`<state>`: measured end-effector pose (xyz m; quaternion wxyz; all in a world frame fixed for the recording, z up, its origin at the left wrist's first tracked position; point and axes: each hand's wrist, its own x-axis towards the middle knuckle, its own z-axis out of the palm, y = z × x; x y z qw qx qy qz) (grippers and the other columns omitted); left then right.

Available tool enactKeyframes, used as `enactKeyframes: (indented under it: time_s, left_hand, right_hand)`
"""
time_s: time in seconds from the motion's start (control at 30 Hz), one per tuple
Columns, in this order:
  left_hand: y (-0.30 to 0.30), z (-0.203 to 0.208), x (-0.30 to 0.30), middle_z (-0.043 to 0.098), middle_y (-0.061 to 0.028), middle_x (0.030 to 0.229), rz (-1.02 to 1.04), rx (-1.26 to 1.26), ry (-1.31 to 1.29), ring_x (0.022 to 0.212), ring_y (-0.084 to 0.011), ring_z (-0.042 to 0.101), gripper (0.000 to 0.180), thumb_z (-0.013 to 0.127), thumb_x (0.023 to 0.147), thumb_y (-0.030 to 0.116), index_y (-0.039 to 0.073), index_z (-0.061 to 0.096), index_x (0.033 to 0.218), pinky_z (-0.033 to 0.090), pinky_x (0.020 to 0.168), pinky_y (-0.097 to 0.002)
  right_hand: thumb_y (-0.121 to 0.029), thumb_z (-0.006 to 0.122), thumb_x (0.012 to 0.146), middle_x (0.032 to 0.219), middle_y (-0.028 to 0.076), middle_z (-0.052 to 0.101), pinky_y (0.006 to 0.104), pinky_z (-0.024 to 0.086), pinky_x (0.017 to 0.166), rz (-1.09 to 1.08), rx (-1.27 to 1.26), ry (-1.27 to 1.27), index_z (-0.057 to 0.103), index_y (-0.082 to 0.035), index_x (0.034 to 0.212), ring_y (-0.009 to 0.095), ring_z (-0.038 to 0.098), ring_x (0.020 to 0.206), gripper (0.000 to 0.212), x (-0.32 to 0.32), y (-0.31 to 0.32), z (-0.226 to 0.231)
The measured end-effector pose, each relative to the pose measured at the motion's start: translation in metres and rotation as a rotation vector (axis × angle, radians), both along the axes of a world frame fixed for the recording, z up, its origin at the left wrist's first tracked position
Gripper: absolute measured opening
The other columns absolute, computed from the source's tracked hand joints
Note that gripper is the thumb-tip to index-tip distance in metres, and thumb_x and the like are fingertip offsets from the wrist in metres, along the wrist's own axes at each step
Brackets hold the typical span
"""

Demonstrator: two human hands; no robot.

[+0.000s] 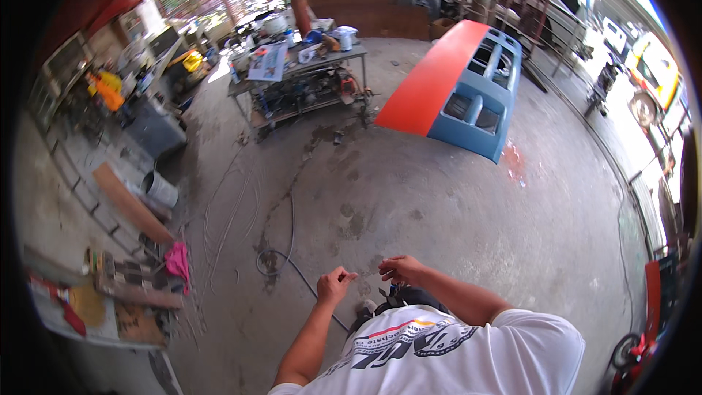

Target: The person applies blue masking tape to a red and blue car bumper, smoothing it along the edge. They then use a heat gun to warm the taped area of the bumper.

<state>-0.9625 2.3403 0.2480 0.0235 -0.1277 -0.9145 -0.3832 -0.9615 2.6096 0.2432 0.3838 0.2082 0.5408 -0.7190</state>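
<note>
Our left hand (pixel 334 284) is raised in front of the body, fingers curled and thumb close to the forefinger; we cannot tell whether something small is pinched there. Our right hand (pixel 401 271) sits just beside it at about 2 o'clock, fingers loosely bent, with no held thing that we can make out, though its palm is hidden. The two are apart. The likeliest trouble, as we judge it, is underfoot: the grey hose (pixel 292 254) makes a loop on the floor, and a step toward 10 o'clock could snag a shoe in it. From the hands, that hose lies below them, its loop near 9 o'clock and its upper length running toward 11. Farther off, a red-and-blue panel (pixel 435 88) with cut-out openings lies well apart at 1 o'clock, while a cluttered worktop (pixel 296 69) stands beyond the hose at 11 o'clock.
</note>
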Motion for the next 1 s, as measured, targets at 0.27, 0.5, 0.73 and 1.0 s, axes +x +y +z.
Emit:
enactKeyframes:
  time_s: [0.27, 0.5, 0.73, 1.0]
  left_hand:
    - [-0.02, -0.058, -0.25, 0.065, -0.008, 0.075, 0.051, 0.186, 0.044, 0.069, -0.0236, 0.064, 0.046, 0.069, 0.091, 0.045, 0.002, 0.061, 0.076, 0.049, 0.063, -0.04]
    - [-0.053, -0.058, -0.417, 0.066, -0.0075, 0.061, 0.246, 0.115, -0.373, 0.06, -0.0207, 0.064, 0.051, 0.063, 0.096, 0.048, 0.003, 0.065, 0.072, 0.049, 0.061, -0.0357]
    - [-0.087, -0.055, -0.594, 0.066, -0.0053, 0.064, 0.53, 0.52, -0.356, 0.059, -0.0112, 0.061, 0.041, 0.069, 0.095, 0.039, 0.004, 0.062, 0.075, 0.046, 0.057, -0.0293]
    - [-0.129, -0.093, -0.792, 0.064, -0.0096, 0.06, 0.463, 0.147, -0.189, 0.052, -0.0176, 0.058, 0.05, 0.078, 0.086, 0.04, 0.002, 0.057, 0.061, 0.047, 0.056, -0.0319]
  right_hand:
    - [-0.013, 0.072, 0.09, 0.097, 0.006, 0.07, 0.0324, 0.058, 0.077, -0.155, -0.076, -0.032, 0.068, -0.004, 0.112, 0.02, 0.072, 0.086, 0.023, -0.212, -0.009, -0.058]
    - [0.004, 0.075, 0.08, 0.092, 0.01, 0.07, 0.0332, 0.062, 0.075, -0.074, 0.107, 0.071, 0.067, 0.003, 0.108, 0.022, 0.073, 0.082, 0.03, -0.484, -0.029, -0.043]
    - [-0.005, 0.07, 0.087, 0.093, 0.01, 0.07, 0.0333, 0.06, 0.074, -0.027, 0.078, 0.167, 0.067, 0.001, 0.107, 0.021, 0.071, 0.083, 0.021, -0.767, -0.084, -0.039]
    - [-0.016, 0.069, 0.092, 0.094, 0.006, 0.069, 0.0327, 0.056, 0.067, 0.034, 0.035, -0.016, 0.066, -0.006, 0.108, 0.019, 0.069, 0.083, 0.02, -0.96, -0.133, -0.087]
